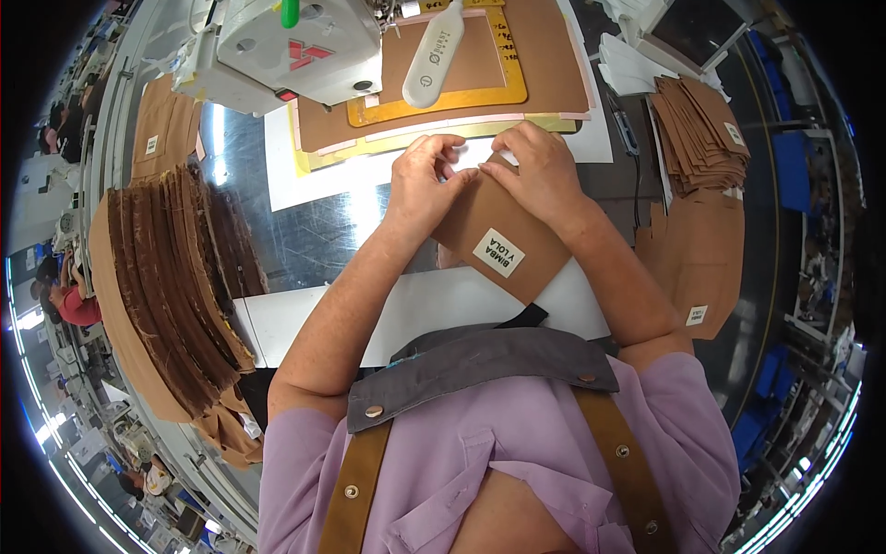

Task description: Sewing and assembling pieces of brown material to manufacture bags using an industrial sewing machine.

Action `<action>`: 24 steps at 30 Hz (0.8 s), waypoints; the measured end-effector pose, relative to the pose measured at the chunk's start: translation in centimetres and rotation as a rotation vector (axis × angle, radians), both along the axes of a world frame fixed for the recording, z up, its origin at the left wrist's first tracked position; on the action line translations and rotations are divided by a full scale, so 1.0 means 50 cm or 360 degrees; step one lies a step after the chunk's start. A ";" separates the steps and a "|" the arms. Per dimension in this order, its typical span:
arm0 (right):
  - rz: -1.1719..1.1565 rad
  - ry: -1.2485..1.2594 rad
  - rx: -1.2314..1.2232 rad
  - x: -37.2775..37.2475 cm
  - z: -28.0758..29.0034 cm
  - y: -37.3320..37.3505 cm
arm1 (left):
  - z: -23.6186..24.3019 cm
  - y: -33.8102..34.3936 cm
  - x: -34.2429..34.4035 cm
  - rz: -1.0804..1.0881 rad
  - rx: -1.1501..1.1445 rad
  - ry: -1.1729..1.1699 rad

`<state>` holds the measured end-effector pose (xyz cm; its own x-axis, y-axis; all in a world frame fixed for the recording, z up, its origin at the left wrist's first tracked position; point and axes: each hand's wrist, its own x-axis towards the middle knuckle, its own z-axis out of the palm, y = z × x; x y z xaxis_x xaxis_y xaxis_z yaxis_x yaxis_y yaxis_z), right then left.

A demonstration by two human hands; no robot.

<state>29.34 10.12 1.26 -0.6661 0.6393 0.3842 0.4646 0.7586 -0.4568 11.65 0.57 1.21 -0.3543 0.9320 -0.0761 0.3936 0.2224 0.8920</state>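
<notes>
A brown flat piece (540, 258) with a white label lies at an angle in front of me, its lower corner over the white work edge. My left hand (426, 180) is curled on its upper left edge, thumb and fingertips pinched close. My right hand (540, 175) grips the upper corner between thumb and bent fingers. Just beyond my hands is a yellow rectangular frame (512, 74) on layered brown and white sheets (554, 102), with a white hand-held device (432, 55) over it.
A white machine head (268, 51) hangs at upper left. Stacks of brown pieces stand left (157, 277) and right (697, 148), with more labelled pieces (697, 258) below the right stack. A screen (688, 28) sits at upper right. Other people (78, 300) work at the far left.
</notes>
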 end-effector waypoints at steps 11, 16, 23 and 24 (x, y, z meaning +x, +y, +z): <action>0.0015 0.0203 -0.1174 0.014 0.027 -0.022 | 0.011 0.004 0.012 -0.0302 -0.0037 -0.0127; 0.0024 0.0337 -0.1373 0.021 0.040 -0.019 | 0.000 -0.010 0.007 -0.0170 0.0009 -0.0278; 0.0116 0.0077 -0.0776 0.000 0.045 0.001 | 0.005 -0.013 -0.019 0.0023 -0.0114 -0.0623; 0.0096 0.0101 -0.0779 -0.010 0.045 0.011 | 0.001 -0.015 -0.029 0.0014 -0.0078 -0.0571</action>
